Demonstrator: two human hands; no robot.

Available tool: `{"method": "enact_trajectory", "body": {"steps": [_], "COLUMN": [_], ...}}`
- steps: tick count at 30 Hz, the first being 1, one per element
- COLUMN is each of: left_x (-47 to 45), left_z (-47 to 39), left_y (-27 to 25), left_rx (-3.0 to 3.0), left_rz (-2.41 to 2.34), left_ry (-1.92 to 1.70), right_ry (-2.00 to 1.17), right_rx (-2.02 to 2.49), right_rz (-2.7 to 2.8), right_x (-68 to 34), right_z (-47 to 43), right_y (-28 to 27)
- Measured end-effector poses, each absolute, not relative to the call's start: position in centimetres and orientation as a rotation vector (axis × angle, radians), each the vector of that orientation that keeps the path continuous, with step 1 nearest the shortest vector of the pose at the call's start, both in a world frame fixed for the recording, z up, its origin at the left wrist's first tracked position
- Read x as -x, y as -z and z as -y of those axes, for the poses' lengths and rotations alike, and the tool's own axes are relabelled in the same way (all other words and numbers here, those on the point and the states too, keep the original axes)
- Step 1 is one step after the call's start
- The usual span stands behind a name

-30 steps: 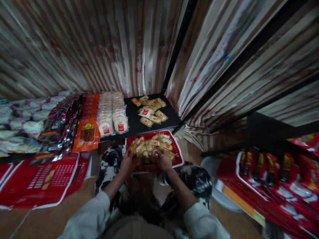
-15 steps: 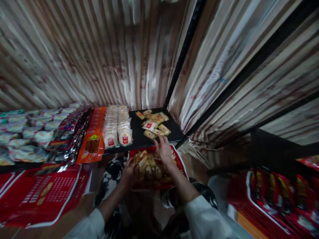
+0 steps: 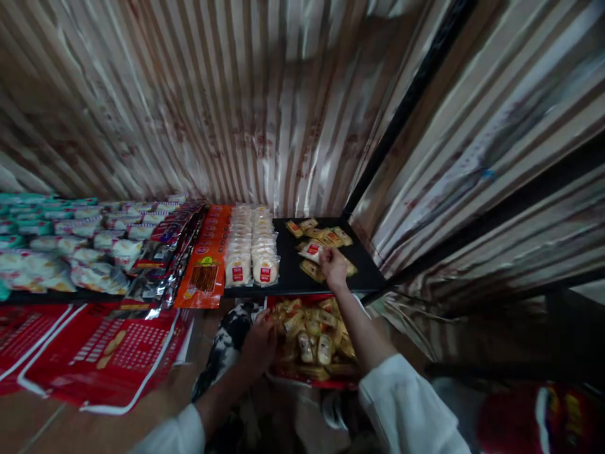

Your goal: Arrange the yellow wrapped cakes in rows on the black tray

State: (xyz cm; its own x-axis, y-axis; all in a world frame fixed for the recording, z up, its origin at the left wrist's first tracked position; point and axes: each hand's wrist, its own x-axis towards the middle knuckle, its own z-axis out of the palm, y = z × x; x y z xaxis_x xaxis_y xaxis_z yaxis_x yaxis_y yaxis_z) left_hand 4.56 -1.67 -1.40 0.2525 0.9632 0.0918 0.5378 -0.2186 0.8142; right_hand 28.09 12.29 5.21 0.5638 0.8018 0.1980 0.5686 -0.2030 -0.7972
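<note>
Right hand (image 3: 333,266) sitting closest to the white packet (image 3: 311,249) on the black shelf (image 3: 365,270).
The packet is lying just left of the curled fingers, its long axis running roughly left to right; whether they are gripping it, I cannot tell. The left hand (image 3: 259,342) is resting at the left side of the red basket (image 3: 347,383), hold unclear.

Pretty dim in here, ngl, and the whole back is just pleated brown-and-beige striped curtain (image 3: 212,113) with faint reddish smudgy prints. A black post (image 3: 407,110) and black rail (image 3: 496,214) frame the corner by a low black shelf (image 3: 366,268), over brown floor tiles (image 3: 94,435).
</note>
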Motion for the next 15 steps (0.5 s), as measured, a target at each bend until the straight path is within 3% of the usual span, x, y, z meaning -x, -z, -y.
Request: {"method": "enact_trajectory", "body": {"steps": [7,10,15], "left_x": [-3.4,-3.0,-2.3], "left_z": [-0.7,-2.1,-3.6], "left_y": [-0.7,-3.0,-5.9], "left_rx": [-1.364,-0.948,-0.772], "left_rz": [-1.324,-1.224,-1.081], "left_ry": [-1.032,-1.036,-1.108], "right_ry": [-0.531,-0.654,-0.825], "right_rx": [1.406,1.299,1.271], "right_rz": [1.187,1.262,1.391], "right_x": [-24.0,-21.6,-18.6], "right_z": [-8.1,-5.8,-2.8], "right_y": [-6.6,-7.1,-7.4]}}
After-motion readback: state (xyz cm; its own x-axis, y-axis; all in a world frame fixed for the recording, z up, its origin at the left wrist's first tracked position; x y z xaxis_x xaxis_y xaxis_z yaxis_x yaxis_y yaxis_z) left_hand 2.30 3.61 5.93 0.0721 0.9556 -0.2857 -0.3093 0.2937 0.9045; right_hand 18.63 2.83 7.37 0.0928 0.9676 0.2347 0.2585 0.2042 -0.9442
